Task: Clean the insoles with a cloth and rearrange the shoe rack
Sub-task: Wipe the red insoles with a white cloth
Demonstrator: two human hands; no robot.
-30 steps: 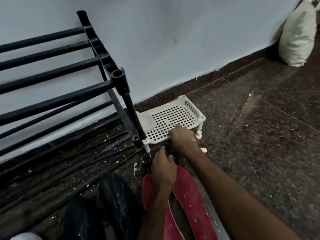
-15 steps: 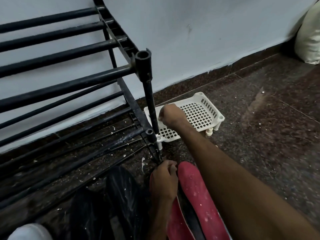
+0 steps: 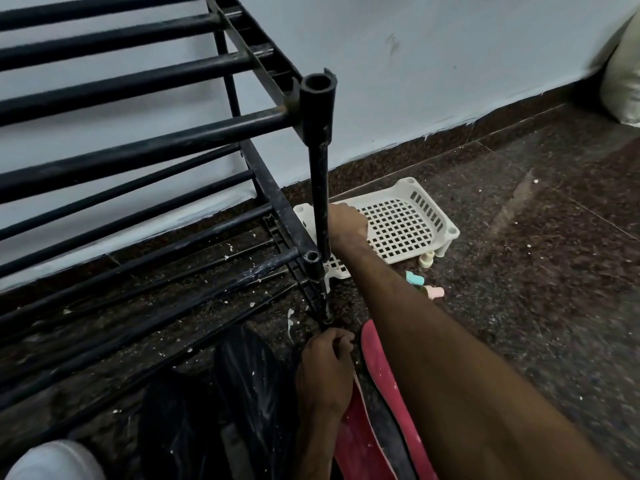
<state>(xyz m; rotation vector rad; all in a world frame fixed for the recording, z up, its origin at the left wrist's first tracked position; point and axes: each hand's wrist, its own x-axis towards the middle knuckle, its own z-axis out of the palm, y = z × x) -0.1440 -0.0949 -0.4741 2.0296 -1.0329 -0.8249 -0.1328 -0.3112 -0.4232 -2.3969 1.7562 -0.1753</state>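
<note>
Low in the view, two red insoles (image 3: 384, 372) are seen lying side by side on the dark speckled floor (image 3: 540, 271), their tips turned toward the shoe rack (image 3: 138, 157). The left hand (image 3: 323, 375) is laid over the tip of the left-hand insole, which is partly covered by the wrist. Its fingers (image 3: 337, 341) are curled tight just at the foot of the rack's front corner post (image 3: 320, 188), and it cannot be told whether anything is gripped in them. The other insole lies just beside that hand, untouched, and is partly crossed by the right forearm. To the left of the insoles, a pair of black shoes (image 3: 249, 382) is set on the floor in front of the rack's lowest bars. Beyond the post, the right hand (image 3: 348, 230) is lowered onto the left part of a white perforated tray (image 3: 408, 216). Its fingers are bent downward and partly hidden by the post, so what they hold cannot be made out. Small pastel pieces (image 3: 434, 291) are scattered near the tray's front edge. A pale sack (image 3: 623, 81) is propped against the wall at far right.
</note>
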